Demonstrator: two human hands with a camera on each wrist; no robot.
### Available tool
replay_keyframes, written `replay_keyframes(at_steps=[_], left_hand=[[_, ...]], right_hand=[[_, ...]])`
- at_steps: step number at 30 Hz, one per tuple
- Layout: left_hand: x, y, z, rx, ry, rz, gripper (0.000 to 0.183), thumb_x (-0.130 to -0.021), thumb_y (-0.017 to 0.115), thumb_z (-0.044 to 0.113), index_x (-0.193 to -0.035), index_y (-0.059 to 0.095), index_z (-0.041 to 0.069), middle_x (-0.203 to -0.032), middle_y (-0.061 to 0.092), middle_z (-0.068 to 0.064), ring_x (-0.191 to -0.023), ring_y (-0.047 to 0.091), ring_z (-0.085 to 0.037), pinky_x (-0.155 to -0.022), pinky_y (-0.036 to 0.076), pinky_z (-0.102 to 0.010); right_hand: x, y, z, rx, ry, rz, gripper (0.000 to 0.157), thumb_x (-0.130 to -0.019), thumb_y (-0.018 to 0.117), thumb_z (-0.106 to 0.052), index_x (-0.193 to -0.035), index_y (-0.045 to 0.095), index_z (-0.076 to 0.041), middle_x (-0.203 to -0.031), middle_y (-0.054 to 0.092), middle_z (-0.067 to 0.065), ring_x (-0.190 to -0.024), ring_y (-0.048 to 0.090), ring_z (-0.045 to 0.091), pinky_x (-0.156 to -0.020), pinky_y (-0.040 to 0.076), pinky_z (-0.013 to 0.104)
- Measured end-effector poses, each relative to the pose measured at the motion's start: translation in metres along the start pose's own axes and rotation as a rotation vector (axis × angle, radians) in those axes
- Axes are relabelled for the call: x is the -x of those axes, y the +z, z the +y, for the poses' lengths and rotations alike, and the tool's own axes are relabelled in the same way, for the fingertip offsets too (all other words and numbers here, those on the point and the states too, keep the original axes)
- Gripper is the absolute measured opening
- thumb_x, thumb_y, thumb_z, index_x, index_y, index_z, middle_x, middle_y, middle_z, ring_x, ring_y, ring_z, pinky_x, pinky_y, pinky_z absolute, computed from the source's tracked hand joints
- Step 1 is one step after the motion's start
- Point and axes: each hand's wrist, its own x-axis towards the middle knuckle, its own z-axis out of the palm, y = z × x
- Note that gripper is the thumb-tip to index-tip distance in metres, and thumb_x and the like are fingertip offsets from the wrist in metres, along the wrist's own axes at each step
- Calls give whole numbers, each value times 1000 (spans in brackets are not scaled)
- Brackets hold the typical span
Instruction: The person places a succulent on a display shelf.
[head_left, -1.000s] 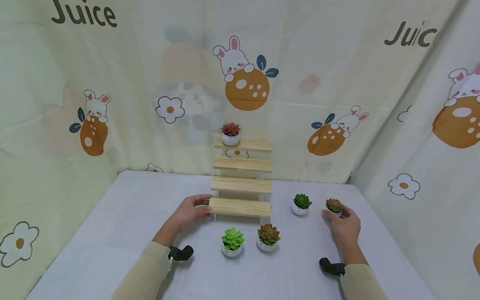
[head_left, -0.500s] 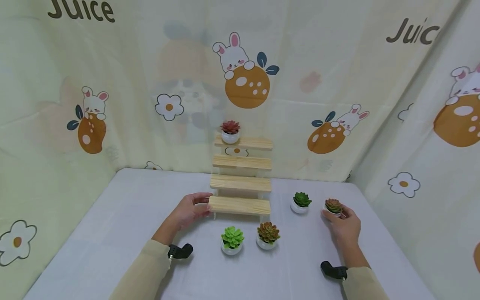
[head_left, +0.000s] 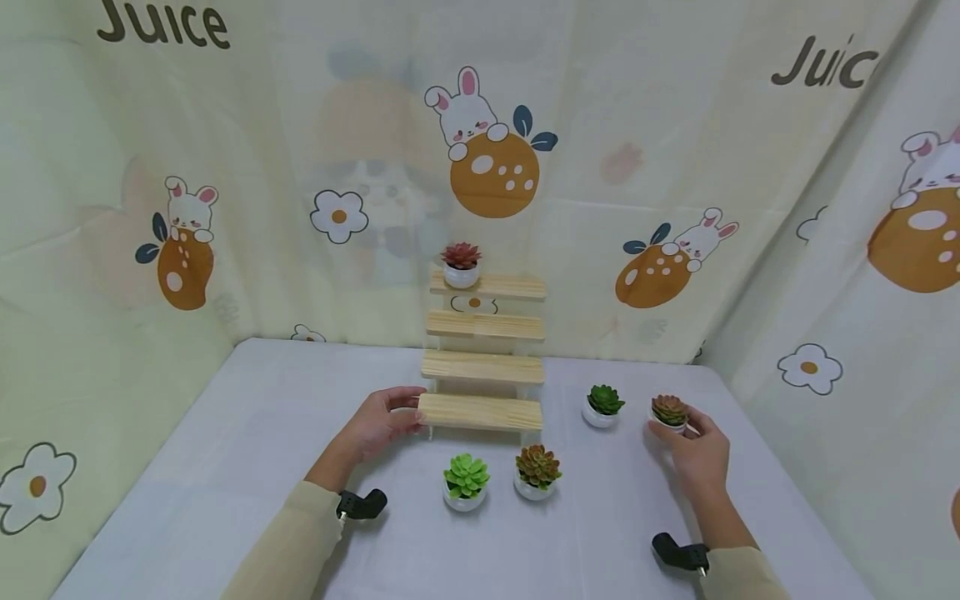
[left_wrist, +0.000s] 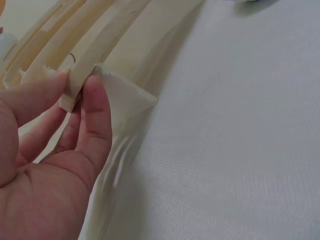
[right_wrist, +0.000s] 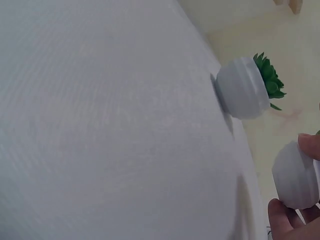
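My left hand (head_left: 381, 422) pinches the left end of the lowest board of a four-step wooden display stand (head_left: 480, 412). In the left wrist view, thumb and fingers close on that board's end (left_wrist: 80, 82). On the right, my right hand (head_left: 699, 450) grips a white pot with a reddish-brown succulent (head_left: 669, 410). The right wrist view shows this white pot (right_wrist: 295, 177) between thumb and fingers, with a strip of backdrop between it and the tabletop. Left of it stands a dark green potted succulent (head_left: 603, 402). A red potted succulent (head_left: 461, 263) sits at the top board's left end.
In front of the stand are a light green potted succulent (head_left: 466, 479) and a brown-green one (head_left: 537, 471). All rest on a white-covered table (head_left: 277, 408). A printed curtain (head_left: 360, 125) hangs behind and along both sides.
My right hand has shifted slightly to the right with the reddish-brown succulent in its grasp. The left hand stays on the stand's lowest board, and the other pots have not moved.
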Motion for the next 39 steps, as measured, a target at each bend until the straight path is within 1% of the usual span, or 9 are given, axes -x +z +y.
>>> replay_keyframes(at_steps=[3,6,9,12,17,20,28,33,39], left_hand=[[-1,-1,-1,-3,-4,3,53,-95,64,-6,-147,51,-2,-136,54,-23,-102,67,-19,-94,61,-34],[-1,-1,0,0,-11,9,53,-95,64,-7,-146,51,-1,-137,54,-23,-102,66,-19,-93,61,-34],[-1,0,0,0,-16,12,53,-95,64,-7,-146,52,-1,-137,53,-22,-102,66,-19,-93,61,-33],[-1,0,0,-3,-19,12,53,-95,64,-7,-146,52,-1,-136,53,-22,-102,66,-19,-93,61,-33],[-1,-1,0,-6,-18,13,52,-95,64,-6,-146,52,-1,-136,53,-23,-102,66,-19,-93,61,-34],[-1,-1,0,-12,-18,13,52,-95,65,-5,-146,52,-1,-136,53,-22,-101,67,-19,-93,61,-34],[-2,0,0,-23,-21,9,52,-95,64,-5,-146,52,-1,-136,53,-23,-101,66,-18,-91,62,-32],[-1,0,1,-18,-27,14,53,-95,64,-6,-146,52,-1,-137,53,-23,-102,66,-19,-91,62,-32],[0,1,2,-16,-23,20,52,-95,63,-6,-146,52,-1,-137,54,-23,-101,67,-18,-90,62,-31]], right_hand=[[4,0,-5,-30,-4,-10,89,-82,87,-38,-156,43,-15,-157,45,12,-122,51,15,-68,46,6],[8,0,-10,-41,-11,-11,89,-80,88,-37,-155,46,-16,-153,48,8,-117,52,9,-69,48,6],[13,-1,-16,-44,-20,-18,89,-79,89,-37,-154,47,-17,-152,49,7,-114,52,5,-71,48,7],[17,-2,-21,-31,-40,-32,90,-79,89,-39,-155,46,-17,-153,48,7,-120,53,10,-72,47,5],[26,-2,-33,-1,-76,-71,93,-79,87,-46,-157,43,-19,-157,47,8,-137,49,22,-75,44,3],[30,-2,-41,-6,-94,-95,93,-80,86,-46,-158,42,-19,-156,47,8,-139,48,24,-76,44,3],[38,2,-54,-23,-146,-136,90,-81,86,-42,-157,43,-16,-155,48,8,-133,51,19,-79,48,1],[41,5,-58,-19,-186,-165,88,-82,86,-42,-155,45,-16,-153,50,8,-126,52,12,-80,49,2],[45,9,-66,-9,-219,-196,85,-83,84,-45,-154,47,-16,-150,52,8,-121,53,12,-81,51,5]])
